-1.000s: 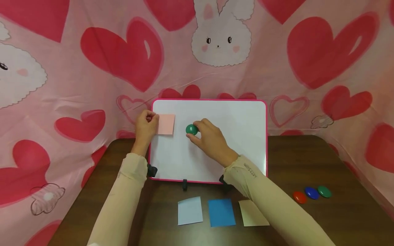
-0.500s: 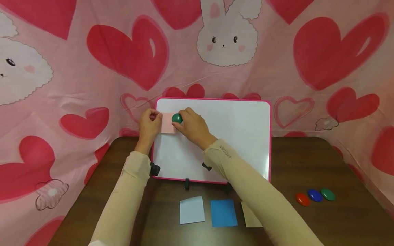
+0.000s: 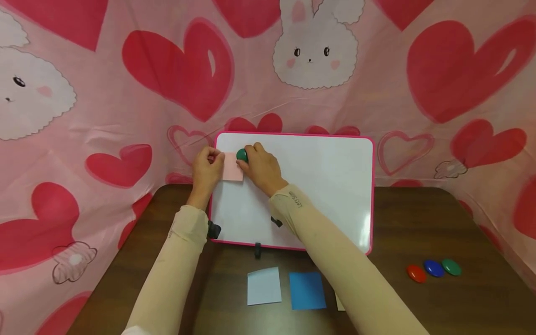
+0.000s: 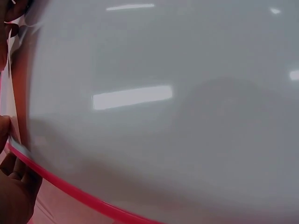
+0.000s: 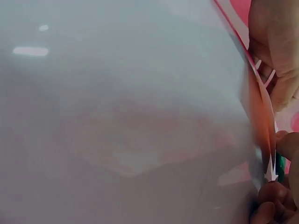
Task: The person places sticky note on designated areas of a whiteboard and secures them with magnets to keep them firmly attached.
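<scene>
Near the upper left of the whiteboard (image 3: 318, 186), a pink sticky note (image 3: 232, 167) lies against the board's face. My left hand (image 3: 207, 172) pinches the note's left edge at the board's pink frame. Between thumb and fingers of my right hand (image 3: 264, 168) is a round green magnet (image 3: 242, 155), held over the note's upper right corner. From the right wrist view, the note (image 5: 259, 112) stands slightly off the board, and a sliver of the green magnet (image 5: 280, 165) shows by the fingertips. The left wrist view catches the note (image 4: 19, 93) edge-on.
On the brown table (image 3: 410, 223) in front of the board lie a pale blue note (image 3: 264, 286), a blue note (image 3: 307, 291) and a yellowish note (image 3: 339, 303), mostly behind the right sleeve. Red (image 3: 416, 273), blue (image 3: 433, 268) and green (image 3: 452, 267) magnets sit at the right.
My right hand has carried the green magnet left and up from the bare board to the pink note's upper right corner. The left hand keeps its hold on the note's left edge.
</scene>
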Motion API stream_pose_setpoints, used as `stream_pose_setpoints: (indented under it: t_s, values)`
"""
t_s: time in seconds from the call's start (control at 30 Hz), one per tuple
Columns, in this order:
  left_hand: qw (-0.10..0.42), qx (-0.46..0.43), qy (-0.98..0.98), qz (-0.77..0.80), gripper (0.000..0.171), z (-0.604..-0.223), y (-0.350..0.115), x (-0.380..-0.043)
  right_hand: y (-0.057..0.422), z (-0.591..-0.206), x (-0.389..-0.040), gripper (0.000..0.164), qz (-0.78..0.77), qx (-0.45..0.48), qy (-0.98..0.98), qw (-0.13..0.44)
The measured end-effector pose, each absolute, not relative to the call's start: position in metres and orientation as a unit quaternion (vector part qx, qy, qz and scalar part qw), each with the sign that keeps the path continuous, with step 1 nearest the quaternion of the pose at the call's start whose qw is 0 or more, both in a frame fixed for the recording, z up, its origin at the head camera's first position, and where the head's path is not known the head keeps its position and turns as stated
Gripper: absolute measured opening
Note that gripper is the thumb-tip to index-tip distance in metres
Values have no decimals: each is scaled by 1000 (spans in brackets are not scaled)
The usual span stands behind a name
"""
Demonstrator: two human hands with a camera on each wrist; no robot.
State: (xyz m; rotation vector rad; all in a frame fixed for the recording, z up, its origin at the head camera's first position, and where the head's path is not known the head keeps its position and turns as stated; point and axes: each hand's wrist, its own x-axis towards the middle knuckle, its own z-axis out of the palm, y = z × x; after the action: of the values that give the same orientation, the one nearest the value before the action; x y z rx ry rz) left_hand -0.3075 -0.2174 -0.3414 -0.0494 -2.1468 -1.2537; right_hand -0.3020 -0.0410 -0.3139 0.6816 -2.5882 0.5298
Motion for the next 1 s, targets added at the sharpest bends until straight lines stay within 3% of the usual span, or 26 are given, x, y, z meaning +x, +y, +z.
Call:
stream_pose_setpoints:
  t_s: [0.8,1.0]
  values:
    - [325,-23,-816,-477,14,-342,-216,-307,-42,-329,-305,43,148,267,-907,291]
    - [321,-22,-816,-480,14,-343,-217,-307,-42,-328,-305,47,154,263,-907,289]
